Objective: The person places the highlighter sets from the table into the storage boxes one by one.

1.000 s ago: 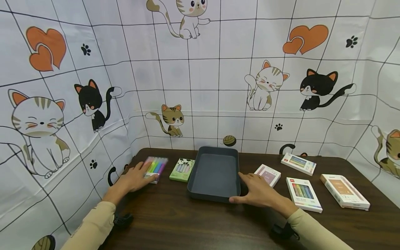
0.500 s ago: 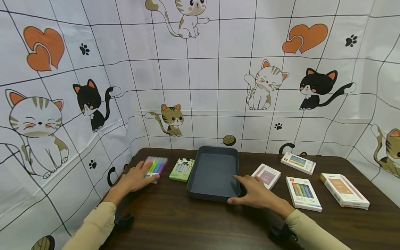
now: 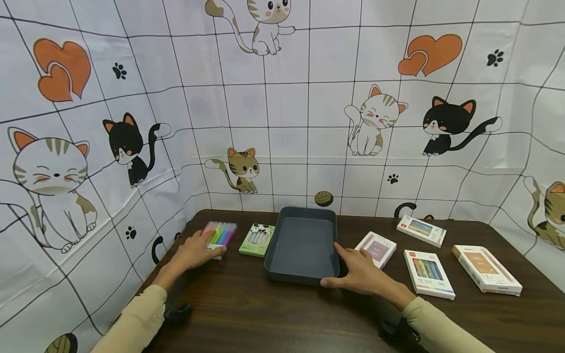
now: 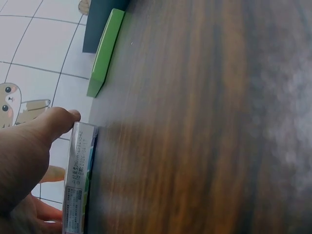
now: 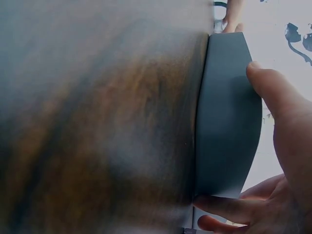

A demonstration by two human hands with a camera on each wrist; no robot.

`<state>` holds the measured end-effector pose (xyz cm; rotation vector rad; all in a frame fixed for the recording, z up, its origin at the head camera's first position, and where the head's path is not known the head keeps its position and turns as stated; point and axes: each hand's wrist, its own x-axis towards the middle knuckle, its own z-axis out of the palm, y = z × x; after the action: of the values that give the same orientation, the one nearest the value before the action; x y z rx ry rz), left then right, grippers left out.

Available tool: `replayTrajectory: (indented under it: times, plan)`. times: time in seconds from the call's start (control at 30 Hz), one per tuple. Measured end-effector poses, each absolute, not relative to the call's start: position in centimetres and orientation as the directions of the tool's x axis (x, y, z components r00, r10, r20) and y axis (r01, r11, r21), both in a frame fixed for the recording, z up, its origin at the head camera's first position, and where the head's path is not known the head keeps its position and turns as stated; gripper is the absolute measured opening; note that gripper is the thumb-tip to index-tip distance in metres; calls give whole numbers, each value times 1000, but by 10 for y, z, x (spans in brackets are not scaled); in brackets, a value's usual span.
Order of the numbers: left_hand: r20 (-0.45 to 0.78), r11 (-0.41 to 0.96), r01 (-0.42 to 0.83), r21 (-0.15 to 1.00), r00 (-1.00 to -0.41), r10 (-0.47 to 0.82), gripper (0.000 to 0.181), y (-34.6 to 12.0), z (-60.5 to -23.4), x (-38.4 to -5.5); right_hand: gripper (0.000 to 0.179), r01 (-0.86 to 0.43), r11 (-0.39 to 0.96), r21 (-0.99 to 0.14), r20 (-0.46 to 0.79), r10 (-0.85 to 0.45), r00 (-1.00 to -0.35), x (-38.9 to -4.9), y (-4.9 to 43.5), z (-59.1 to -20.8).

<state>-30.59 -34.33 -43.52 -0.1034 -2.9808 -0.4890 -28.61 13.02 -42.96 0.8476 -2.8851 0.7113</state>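
Observation:
On the table's left, my left hand (image 3: 196,250) holds a clear pack of bright coloured pens (image 3: 225,234). Its thumb is at the pack's near edge, the other fingers along the left side. In the left wrist view the pack's printed end (image 4: 78,175) shows beside the thumb. My right hand (image 3: 359,272) grips the near right corner of a dark grey rectangular tray (image 3: 302,245), thumb on the near wall and fingers along the right side. The right wrist view shows the thumb at the rim of the tray's wall (image 5: 226,117). Nothing lies in the tray.
Between pack and tray lies a green box (image 3: 257,240). Right of the tray are a white box with a mauve panel (image 3: 376,249), two white boxes with coloured sticks pictured (image 3: 421,231), and a thicker orange-panelled box (image 3: 487,270). A cat-print sheet (image 3: 287,108) hangs behind the brown table (image 3: 265,318).
My right index finger lifted over the tray's right rim, then came back to that side. The left forearm shifted slightly right, its hand staying at the pack. Tray and boxes stay put.

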Motion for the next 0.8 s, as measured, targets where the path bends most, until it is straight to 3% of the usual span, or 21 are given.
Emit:
replayTrajectory:
  times: [0.63,0.8]
  plan:
    - [138,912,44,409,-990,-14,82,-341,-432,-302,113,-524,738,-424,173,-502,-847,-284,129,-428]
    - [102,910,-21,414,-992,-70,87,-337,-434,-303,113,-518,746,-420,172,-495,-852,-283,129,-428]
